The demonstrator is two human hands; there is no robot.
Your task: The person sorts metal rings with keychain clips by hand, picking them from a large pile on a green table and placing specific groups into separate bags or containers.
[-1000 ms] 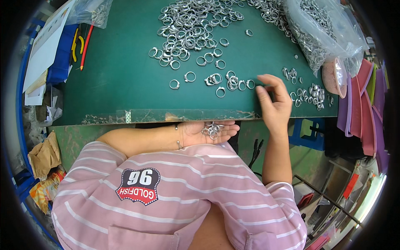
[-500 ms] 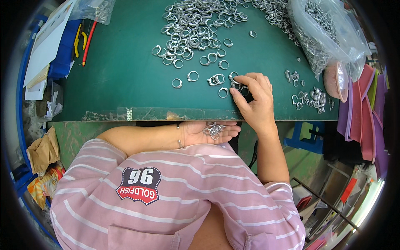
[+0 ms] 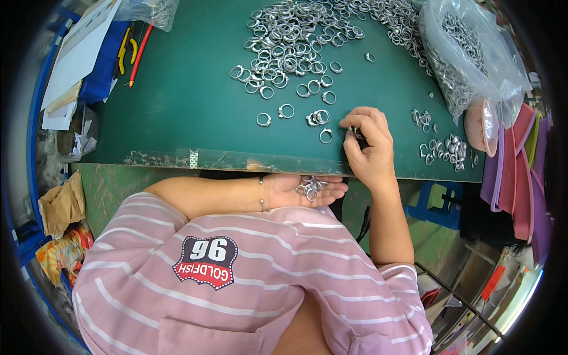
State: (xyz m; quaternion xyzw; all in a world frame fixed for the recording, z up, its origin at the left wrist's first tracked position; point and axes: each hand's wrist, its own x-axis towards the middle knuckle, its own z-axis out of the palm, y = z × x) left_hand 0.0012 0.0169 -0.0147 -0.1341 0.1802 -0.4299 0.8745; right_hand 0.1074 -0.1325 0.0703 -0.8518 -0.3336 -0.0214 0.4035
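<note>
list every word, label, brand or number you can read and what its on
Patch on the pink striped shirt: white lettering and digits on black and red, upside down; legible, but I won't copy them out.
White sheet, upper left: faint marks, too small and blurred to read.
Ring heap: no lettering can be made out.

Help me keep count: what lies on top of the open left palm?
Several silver rings lie bunched on the left hand. They overlap, so the lower ones are partly covered and I cannot give an exact count.
</note>
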